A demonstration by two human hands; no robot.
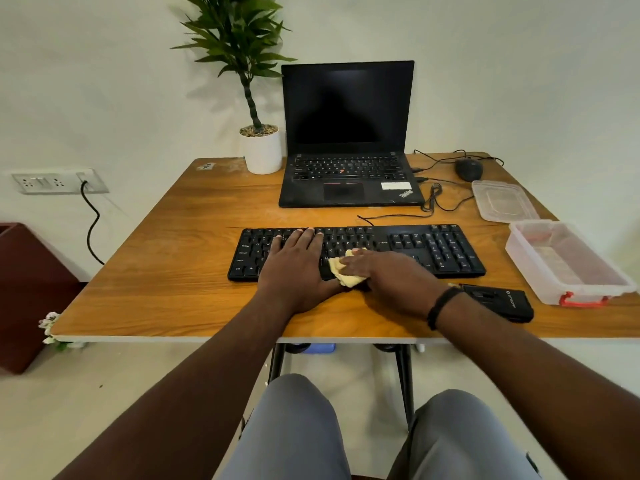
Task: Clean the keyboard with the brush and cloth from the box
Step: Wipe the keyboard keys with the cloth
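The keyboard (356,252) lay flat at the middle of the table (166,271), in front of the laptop (346,133); the left hand (294,261) was spread flat on its left keys, steadying it; the right hand (384,271) pressed a crumpled yellow cloth (341,271) onto the keys near the front edge, fingers curled over it; this looked like the wiping step; the box (564,265) stood open to the right, seemingly empty; the brush I could not pick out for certain; next, I judged, the cloth needed sweeping rightward over the untouched keys.

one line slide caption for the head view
Right hand wipes the black keyboard with a yellow cloth while the left hand steadies it.
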